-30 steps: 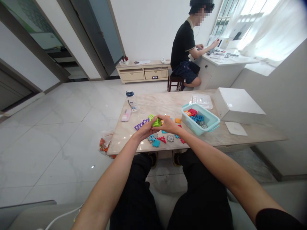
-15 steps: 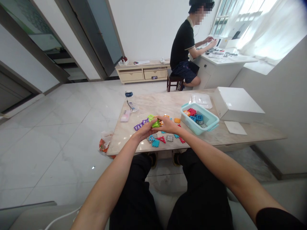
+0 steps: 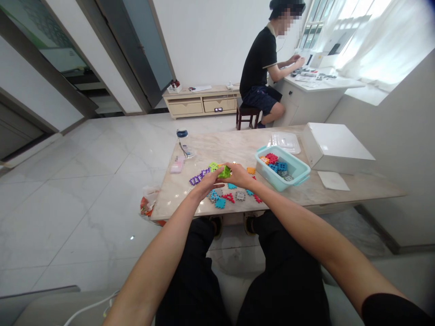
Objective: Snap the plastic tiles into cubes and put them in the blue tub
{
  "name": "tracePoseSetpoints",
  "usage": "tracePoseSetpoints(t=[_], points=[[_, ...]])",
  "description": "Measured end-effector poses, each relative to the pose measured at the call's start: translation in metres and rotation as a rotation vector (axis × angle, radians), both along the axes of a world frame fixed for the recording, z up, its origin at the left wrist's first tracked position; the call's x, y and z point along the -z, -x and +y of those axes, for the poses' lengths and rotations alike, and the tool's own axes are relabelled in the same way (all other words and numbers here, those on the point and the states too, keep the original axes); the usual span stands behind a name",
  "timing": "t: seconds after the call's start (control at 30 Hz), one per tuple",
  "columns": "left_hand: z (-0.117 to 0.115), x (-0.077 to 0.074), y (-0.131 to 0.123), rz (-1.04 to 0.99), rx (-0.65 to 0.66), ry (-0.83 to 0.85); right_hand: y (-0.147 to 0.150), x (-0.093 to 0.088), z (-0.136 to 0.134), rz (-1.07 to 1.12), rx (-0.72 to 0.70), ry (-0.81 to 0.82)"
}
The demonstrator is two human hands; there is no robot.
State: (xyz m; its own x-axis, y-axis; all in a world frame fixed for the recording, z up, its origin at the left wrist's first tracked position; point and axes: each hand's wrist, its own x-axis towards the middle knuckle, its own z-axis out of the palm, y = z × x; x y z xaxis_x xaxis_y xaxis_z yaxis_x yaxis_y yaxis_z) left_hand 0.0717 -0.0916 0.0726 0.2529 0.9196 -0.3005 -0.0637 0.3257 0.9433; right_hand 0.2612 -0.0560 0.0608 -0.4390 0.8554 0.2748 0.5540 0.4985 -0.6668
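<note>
Centrally, the right hand [image 3: 239,175] pinches a green block [image 3: 224,172] above the table [image 3: 220,141]; the left hand [image 3: 205,183], fingers part-spread, meets it, grip unclear. Loose pieces [image 3: 220,203] lie nearer; tub [image 3: 272,178] right, bottle [image 3: 184,143] far left.

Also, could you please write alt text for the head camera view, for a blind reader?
The left hand and right hand hold a green object over a table, where colourful pieces lie scattered beside an open turquoise bin; a person sits at a white desk beyond.

A blue-capped bottle [image 3: 184,143] stands left of a white box [image 3: 335,148]; a person [image 3: 258,63] sits on a stool [image 3: 248,111].
</note>
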Motion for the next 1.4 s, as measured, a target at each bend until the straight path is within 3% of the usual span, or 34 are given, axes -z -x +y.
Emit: tracePoseSetpoints(t=[0.2,0.37,0.8,1.4], points=[[0.009,0.013,-0.020,0.321,-0.095,-0.226,-0.002,0.006,0.005,-0.243,0.103,-0.002],[0.013,0.023,-0.018,0.538,-0.156,-0.353,0.007,0.000,0.001,-0.354,0.104,0.009],[0.006,0.015,-0.001,0.581,-0.197,-0.371,0.025,-0.006,-0.002,-0.314,0.069,-0.009],[0.008,0.014,-0.007,0.634,-0.217,-0.398,0.021,-0.010,0.001,-0.329,0.129,0.071]])
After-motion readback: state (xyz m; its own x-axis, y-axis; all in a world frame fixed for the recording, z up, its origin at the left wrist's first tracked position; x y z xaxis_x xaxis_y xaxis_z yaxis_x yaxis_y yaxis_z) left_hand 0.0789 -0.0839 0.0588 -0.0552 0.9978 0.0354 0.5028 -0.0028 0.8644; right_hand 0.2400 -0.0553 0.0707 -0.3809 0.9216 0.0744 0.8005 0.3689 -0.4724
